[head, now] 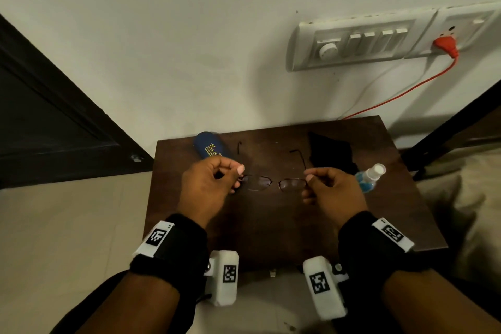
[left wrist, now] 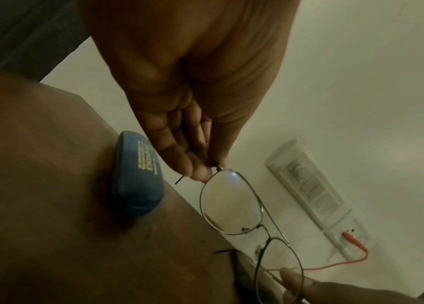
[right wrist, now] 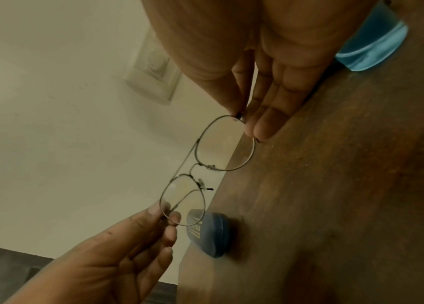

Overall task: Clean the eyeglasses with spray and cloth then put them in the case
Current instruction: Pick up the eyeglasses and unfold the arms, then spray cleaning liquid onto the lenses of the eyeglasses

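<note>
Thin metal-framed eyeglasses (head: pixel 273 183) hang above the dark wooden table (head: pixel 271 225), temples unfolded toward the wall. My left hand (head: pixel 238 175) pinches the frame's left hinge corner, and my right hand (head: pixel 307 180) pinches the right one. In the left wrist view the eyeglasses (left wrist: pixel 231 203) hang from my left hand (left wrist: pixel 212 167); in the right wrist view the eyeglasses (right wrist: pixel 225 144) are pinched by my right hand (right wrist: pixel 242 117). A closed blue case (head: pixel 207 145) lies at the table's back left. A black cloth (head: pixel 329 152) lies back right, beside a spray bottle (head: pixel 368 177) with blue liquid.
The table stands against a white wall with a switch panel (head: pixel 360 42) and an orange plug and cord (head: pixel 444 46). A dark door (head: pixel 40 116) is at the left. Pale fabric (head: pixel 466 198) lies to the table's right. The floor shows at the left.
</note>
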